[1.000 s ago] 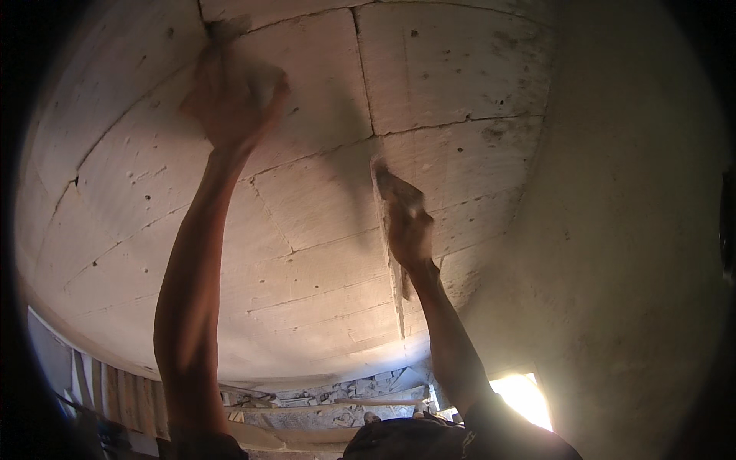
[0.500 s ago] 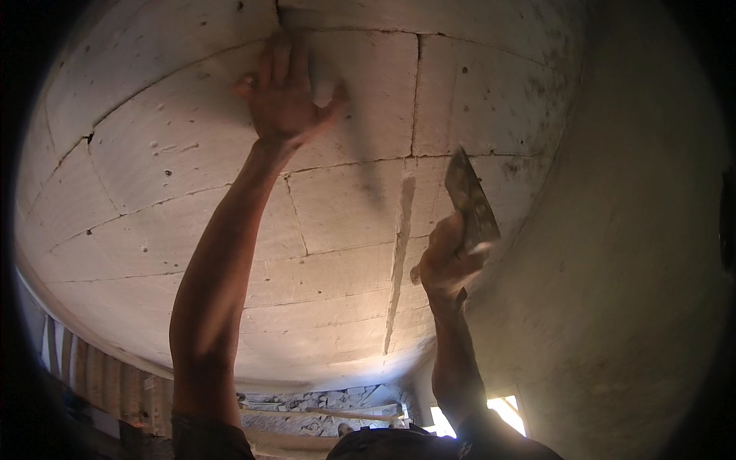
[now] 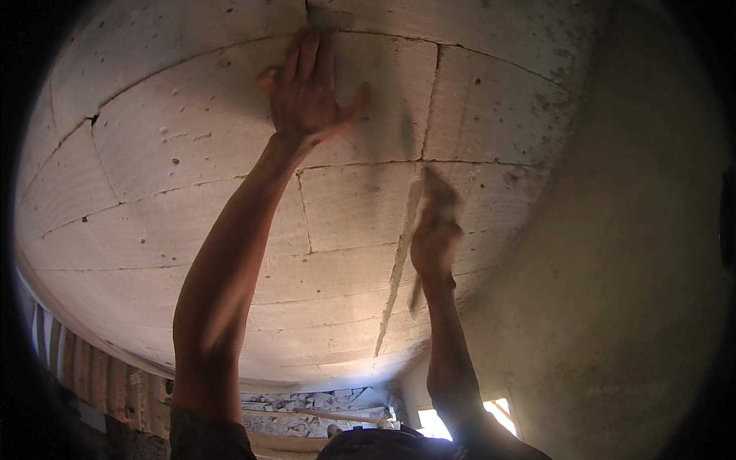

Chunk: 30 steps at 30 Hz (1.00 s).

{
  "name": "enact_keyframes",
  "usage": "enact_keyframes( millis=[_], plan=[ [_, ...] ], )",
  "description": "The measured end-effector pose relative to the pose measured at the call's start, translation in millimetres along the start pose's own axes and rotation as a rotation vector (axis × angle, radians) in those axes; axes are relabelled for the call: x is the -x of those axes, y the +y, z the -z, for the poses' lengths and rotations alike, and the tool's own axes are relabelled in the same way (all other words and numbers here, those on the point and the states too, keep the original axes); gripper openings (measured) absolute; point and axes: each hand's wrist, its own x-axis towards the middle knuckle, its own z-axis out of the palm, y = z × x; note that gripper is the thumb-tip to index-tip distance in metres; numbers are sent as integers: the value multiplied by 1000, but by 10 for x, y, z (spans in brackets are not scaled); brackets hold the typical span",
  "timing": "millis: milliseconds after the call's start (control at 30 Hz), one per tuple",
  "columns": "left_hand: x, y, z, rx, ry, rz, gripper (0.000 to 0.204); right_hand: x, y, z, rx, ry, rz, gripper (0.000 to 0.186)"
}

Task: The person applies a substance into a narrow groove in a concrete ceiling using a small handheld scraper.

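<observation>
My left hand (image 3: 307, 100) lies on the pale block wall (image 3: 222, 153), its fingers stretched out and spread. To the right of it and lower, my right hand (image 3: 435, 245) is closed around a wide putty knife (image 3: 441, 190). Motion smears the knife and the hand. The knife's blade points up, close to the wall near the top of a long grey vertical strip (image 3: 395, 268); whether it touches the wall I cannot tell. The handle's end sticks out below my right hand.
Dark joints run between the blocks. A smooth greyish wall (image 3: 613, 268) meets the block wall at the right. Rubble (image 3: 330, 401) and wooden boards (image 3: 345, 416) lie at the bottom. Ribbed panels (image 3: 100, 376) stand lower left, and a bright opening (image 3: 435, 424) shows behind my right arm.
The putty knife and my right hand have moved left toward the grey strip, and the blade has turned. My left hand stays spread on the wall; the view has shifted slightly.
</observation>
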Motion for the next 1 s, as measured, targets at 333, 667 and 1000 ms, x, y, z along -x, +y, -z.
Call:
enact_keyframes(
  millis=[333,667,1000],
  plan=[
    [-15,46,-6,-23,31,-3,83,-59,40,-71,-128,164,131,31],
    [14,4,-49,-27,42,-8,83,-75,-147,71,-210,271,145,22],
    [28,-64,-39,-23,56,-36,88,-59,-337,72,-303,283,-3,32]
  ],
)
